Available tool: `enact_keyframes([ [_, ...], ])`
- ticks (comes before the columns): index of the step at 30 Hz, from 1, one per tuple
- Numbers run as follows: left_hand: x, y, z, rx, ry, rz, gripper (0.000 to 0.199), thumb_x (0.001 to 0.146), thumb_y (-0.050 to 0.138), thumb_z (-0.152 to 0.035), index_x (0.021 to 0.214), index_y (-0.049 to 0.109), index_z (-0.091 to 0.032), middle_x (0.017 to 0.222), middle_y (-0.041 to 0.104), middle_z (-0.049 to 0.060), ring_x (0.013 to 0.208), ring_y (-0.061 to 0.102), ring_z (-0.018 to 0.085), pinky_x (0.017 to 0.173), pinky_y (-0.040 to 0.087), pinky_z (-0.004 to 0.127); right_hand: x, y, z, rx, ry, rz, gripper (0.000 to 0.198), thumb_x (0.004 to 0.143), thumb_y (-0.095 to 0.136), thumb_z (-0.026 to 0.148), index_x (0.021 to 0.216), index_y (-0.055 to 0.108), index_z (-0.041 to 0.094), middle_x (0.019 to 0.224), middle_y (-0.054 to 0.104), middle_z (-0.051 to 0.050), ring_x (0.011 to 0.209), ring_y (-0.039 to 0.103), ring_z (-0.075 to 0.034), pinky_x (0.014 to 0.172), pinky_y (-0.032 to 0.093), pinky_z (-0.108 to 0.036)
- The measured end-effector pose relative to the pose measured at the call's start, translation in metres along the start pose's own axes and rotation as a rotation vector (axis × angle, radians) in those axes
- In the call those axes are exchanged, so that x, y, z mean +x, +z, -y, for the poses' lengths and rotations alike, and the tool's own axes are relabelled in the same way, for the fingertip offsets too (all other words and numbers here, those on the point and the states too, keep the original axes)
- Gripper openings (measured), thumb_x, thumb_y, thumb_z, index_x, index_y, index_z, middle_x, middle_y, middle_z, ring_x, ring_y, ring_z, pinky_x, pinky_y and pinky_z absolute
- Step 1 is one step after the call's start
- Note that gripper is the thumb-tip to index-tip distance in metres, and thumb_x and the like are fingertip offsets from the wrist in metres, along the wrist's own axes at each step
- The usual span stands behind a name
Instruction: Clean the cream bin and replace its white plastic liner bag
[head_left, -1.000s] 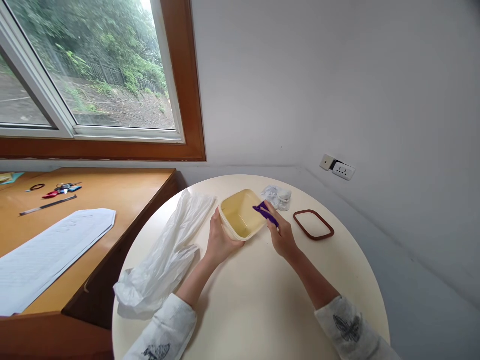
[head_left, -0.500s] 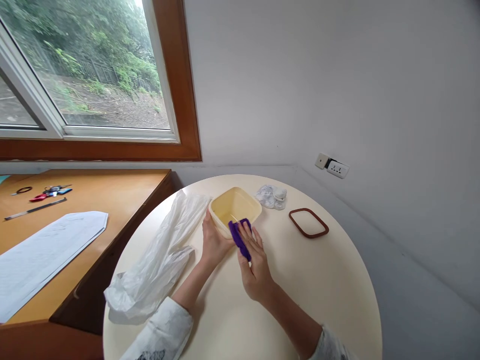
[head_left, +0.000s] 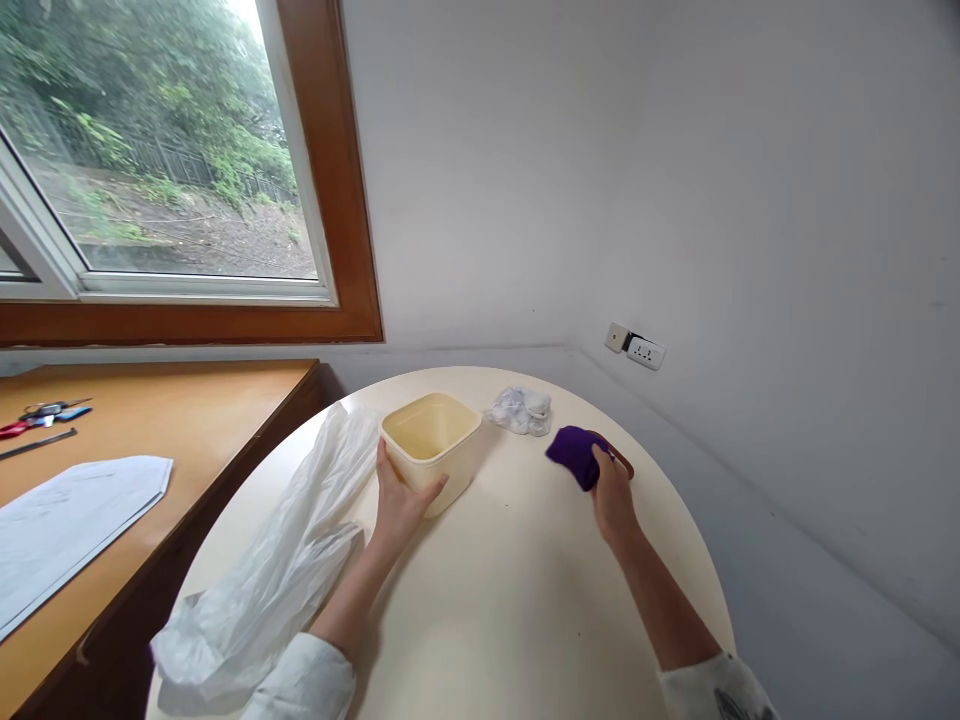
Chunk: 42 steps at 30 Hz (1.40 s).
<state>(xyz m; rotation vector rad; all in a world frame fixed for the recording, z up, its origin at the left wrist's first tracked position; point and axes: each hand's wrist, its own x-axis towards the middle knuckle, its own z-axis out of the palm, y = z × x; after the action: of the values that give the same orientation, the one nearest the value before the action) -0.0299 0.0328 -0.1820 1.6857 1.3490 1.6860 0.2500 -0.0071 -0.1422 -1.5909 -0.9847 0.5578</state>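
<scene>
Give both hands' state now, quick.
Left hand: holding the tub at its side.
Right hand: closed on the purple cloth.

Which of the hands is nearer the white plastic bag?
Left. The left hand grips the cream container just right of the white plastic bag; the right hand holds the purple cloth farther off, across the table.

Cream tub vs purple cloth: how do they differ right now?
Colour: the cream tub is pale; the purple cloth is dark.
Form: the tub is an open-topped box with upright walls; the cloth is soft and bunched.
Hold: the left hand grips the tub; the right hand pinches the cloth.
Shared: each is held one-handed.
</scene>
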Motion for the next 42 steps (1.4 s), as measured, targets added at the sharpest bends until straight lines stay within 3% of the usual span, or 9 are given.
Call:
enact_keyframes([
  [5, -0.001, 0.002, -0.003, -0.109, -0.093, 0.024, 0.106, 0.058, 0.077, -0.032, 0.138, 0.009, -0.032, 0.142, 0.024, 0.01, 0.13, 0.026, 0.03, 0.105, 0.025, 0.05, 0.036, -0.019, -0.052, -0.3, -0.08, 0.039, 0.046, 0.083, 0.034, 0.043, 0.1, 0.062, 0.011, 0.083, 0.066, -0.012, 0.082, 0.059, -0.027, 0.074, 0.044, -0.038],
  [11, -0.002, 0.0, -0.001, 0.045, -0.078, 0.011, 0.096, 0.066, 0.071, -0.035, 0.138, 0.008, -0.033, 0.141, 0.023, 0.008, 0.133, 0.019, 0.027, 0.108, 0.018, 0.048, 0.036, -0.01, -0.088, -0.525, -0.242, 0.186, 0.042, 0.08, 0.042, 0.028, 0.117, 0.055, 0.013, 0.116, 0.057, -0.013, 0.112, 0.047, -0.028, 0.094, 0.036, -0.04],
  [19, -0.006, 0.0, 0.01, 0.226, -0.022, -0.06, 0.08, 0.072, 0.062, -0.042, 0.135, 0.019, -0.02, 0.132, 0.029, 0.014, 0.124, 0.029, 0.03, 0.103, 0.025, 0.049, 0.03, -0.011, -0.091, -0.71, -0.371, 0.218, 0.055, 0.068, 0.046, 0.006, 0.122, 0.052, 0.014, 0.109, 0.058, -0.013, 0.106, 0.047, -0.03, 0.088, 0.041, -0.04],
  [24, -0.017, -0.005, -0.004, 0.232, 0.069, -0.224, 0.046, 0.075, 0.057, -0.035, 0.114, 0.039, -0.019, 0.102, 0.042, 0.007, 0.099, 0.043, 0.024, 0.091, 0.036, 0.044, 0.009, -0.013, -0.085, -0.706, -0.412, 0.215, 0.059, 0.066, 0.045, 0.003, 0.123, 0.051, 0.016, 0.108, 0.058, -0.011, 0.104, 0.049, -0.027, 0.087, 0.044, -0.038],
  [27, -0.028, -0.003, -0.017, 0.107, 0.082, -0.097, 0.025, 0.077, 0.054, -0.029, 0.098, 0.045, -0.02, 0.088, 0.045, 0.003, 0.086, 0.047, 0.019, 0.084, 0.039, 0.036, -0.015, -0.011, -0.078, -0.595, -0.486, 0.18, 0.057, 0.067, 0.043, 0.003, 0.123, 0.051, 0.015, 0.107, 0.058, -0.012, 0.101, 0.052, -0.025, 0.087, 0.045, -0.038],
  [30, -0.041, 0.007, -0.03, -0.133, -0.136, 0.152, 0.018, 0.08, 0.052, -0.03, 0.095, 0.05, -0.02, 0.086, 0.053, 0.003, 0.084, 0.053, 0.018, 0.08, 0.042, 0.032, -0.048, -0.003, -0.066, -0.455, -0.579, 0.185, 0.055, 0.069, 0.041, 0.003, 0.122, 0.051, 0.017, 0.107, 0.058, -0.011, 0.1, 0.054, -0.024, 0.087, 0.046, -0.04],
  [34, -0.055, 0.025, -0.04, -0.574, -0.643, 0.369, 0.036, 0.079, 0.058, -0.034, 0.111, 0.051, -0.018, 0.103, 0.06, 0.009, 0.095, 0.059, 0.02, 0.088, 0.042, 0.032, -0.094, 0.014, -0.045, -0.313, -0.663, 0.298, 0.059, 0.07, 0.04, 0.0, 0.124, 0.049, 0.022, 0.108, 0.058, -0.009, 0.102, 0.053, -0.022, 0.088, 0.047, -0.039],
  [38, -0.061, 0.033, -0.038, -0.882, -1.038, 0.367, 0.041, 0.08, 0.06, -0.027, 0.117, 0.046, -0.016, 0.116, 0.057, 0.014, 0.095, 0.062, 0.022, 0.083, 0.048, 0.031, -0.126, 0.028, -0.029, -0.18, -0.669, 0.455, 0.06, 0.069, 0.039, -0.002, 0.124, 0.05, 0.021, 0.106, 0.06, -0.009, 0.1, 0.054, -0.022, 0.087, 0.047, -0.038],
  [42, -0.059, 0.034, -0.034, -0.961, -1.173, 0.307, 0.03, 0.079, 0.053, -0.008, 0.109, 0.051, -0.008, 0.118, 0.056, 0.017, 0.099, 0.062, 0.022, 0.082, 0.049, 0.026, -0.134, 0.035, -0.019, -0.026, -0.482, 0.631, 0.046, 0.076, 0.044, 0.007, 0.119, 0.055, 0.019, 0.107, 0.062, -0.01, 0.1, 0.056, -0.022, 0.088, 0.046, -0.039],
])
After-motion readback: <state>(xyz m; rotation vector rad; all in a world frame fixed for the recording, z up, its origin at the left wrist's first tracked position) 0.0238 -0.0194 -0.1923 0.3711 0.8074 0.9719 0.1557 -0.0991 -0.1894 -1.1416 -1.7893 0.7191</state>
